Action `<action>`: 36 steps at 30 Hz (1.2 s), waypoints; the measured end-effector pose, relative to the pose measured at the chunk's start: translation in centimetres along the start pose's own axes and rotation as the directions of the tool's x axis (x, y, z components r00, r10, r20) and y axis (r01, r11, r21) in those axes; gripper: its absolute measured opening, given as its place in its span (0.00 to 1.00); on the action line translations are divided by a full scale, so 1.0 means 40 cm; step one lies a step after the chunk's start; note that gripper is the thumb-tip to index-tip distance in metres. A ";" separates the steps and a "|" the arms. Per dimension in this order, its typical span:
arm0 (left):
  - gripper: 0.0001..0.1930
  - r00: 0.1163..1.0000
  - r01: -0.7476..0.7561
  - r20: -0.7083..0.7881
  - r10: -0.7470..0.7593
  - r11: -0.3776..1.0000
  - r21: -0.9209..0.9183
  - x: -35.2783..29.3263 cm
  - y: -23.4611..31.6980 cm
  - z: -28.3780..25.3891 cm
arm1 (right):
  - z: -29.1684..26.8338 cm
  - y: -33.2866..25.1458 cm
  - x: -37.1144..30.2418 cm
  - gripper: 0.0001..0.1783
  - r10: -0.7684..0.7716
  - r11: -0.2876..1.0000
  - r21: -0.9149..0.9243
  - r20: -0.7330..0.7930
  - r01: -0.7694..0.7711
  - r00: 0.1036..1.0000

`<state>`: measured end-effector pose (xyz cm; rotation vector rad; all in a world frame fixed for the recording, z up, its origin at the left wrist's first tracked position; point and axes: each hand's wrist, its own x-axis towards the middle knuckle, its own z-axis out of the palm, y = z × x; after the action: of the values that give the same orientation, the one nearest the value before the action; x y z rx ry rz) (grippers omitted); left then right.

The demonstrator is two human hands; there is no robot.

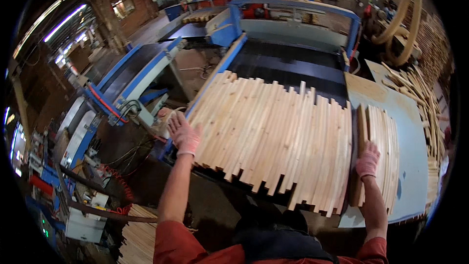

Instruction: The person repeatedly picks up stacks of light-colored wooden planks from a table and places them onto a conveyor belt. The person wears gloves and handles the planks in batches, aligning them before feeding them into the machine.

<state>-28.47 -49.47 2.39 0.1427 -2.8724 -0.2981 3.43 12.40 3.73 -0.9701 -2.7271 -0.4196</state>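
Note:
My left hand [183, 134], in a pink knitted glove, is open with its fingers spread. It is at the left edge of a wide layer of pale wooden strips [273, 132]. These strips lie side by side on a black conveyor belt [293, 68], their ends uneven. My right hand [368, 160], gloved the same way, rests on the left side of a bundle of wooden strips [385, 151]. That bundle sits on the grey-blue side table [413, 132] to the right. The right fingers lie along the wood, partly foreshortened; no firm grip shows.
A blue frame [293, 3] spans the far end of the belt. At left stand another blue-edged conveyor [141, 78] and machinery with a red coiled hose [128, 186]. More strips [139, 234] lie lower left. Loose wood scraps [420, 93] are piled at right, near ducting hoses [408, 24].

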 end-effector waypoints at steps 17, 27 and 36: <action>0.47 0.979 0.045 0.194 -0.057 0.997 0.063 0.126 -0.096 -0.109 | 0.031 0.169 -0.061 0.43 0.256 0.967 -0.032 0.136 -0.254 0.957; 0.31 0.292 0.521 0.353 0.889 0.162 -0.838 -0.273 0.038 -0.164 | -0.112 -0.197 -0.067 0.23 0.167 0.908 0.401 -0.070 -0.126 0.983; 0.25 -0.526 0.501 0.422 0.738 0.670 -0.548 -0.445 0.225 0.058 | -0.282 -0.471 -0.517 0.36 -0.207 0.176 0.869 0.492 -0.463 0.846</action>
<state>-12.55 -38.09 -2.08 -2.2510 -3.0215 -3.1074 8.21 -17.37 4.56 -0.8748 -2.2980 1.7694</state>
